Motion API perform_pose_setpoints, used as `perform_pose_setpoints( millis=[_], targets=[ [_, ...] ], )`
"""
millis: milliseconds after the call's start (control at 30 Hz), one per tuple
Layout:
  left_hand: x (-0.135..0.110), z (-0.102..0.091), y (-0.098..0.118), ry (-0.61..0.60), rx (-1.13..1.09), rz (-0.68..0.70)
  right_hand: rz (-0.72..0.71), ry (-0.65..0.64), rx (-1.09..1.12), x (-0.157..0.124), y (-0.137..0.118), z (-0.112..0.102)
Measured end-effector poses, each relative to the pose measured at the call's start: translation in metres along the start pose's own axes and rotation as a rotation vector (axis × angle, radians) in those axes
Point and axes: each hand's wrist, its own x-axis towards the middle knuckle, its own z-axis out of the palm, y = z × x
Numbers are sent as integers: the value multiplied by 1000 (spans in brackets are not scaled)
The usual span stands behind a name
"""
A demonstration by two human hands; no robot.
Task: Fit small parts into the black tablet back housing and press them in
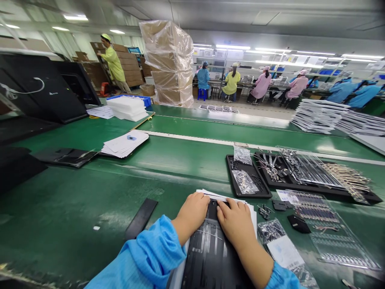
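A black flat panel (210, 253) lies in front of me on a stack of white sheets (251, 212), on the green conveyor belt (90, 208). My left hand (192, 212) rests on the panel's far left corner, fingers curled down onto its edge. My right hand (236, 220) presses on the far right part, fingers bent and together. Thin wires run across the panel between my wrists. Both sleeves are light blue.
A black tray (246, 180) with small plastic bags and a longer tray of cables (315, 172) sit to the right. Clear blister trays (331, 224), a black strip (141, 218), paper stacks (124, 144), black monitors (39, 88) at left. Workers sit in the background near wrapped cartons (171, 64).
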Motion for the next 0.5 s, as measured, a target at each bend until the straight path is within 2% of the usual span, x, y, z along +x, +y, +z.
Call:
perform_pose_setpoints(
  millis=[233,500],
  targets=[
    [3,3,0,-8,-52,-42,4,10,2,0,-1,1],
    [18,-7,-7,-72,-170,-114,8,-26,-52,2,-3,-1]
  ],
)
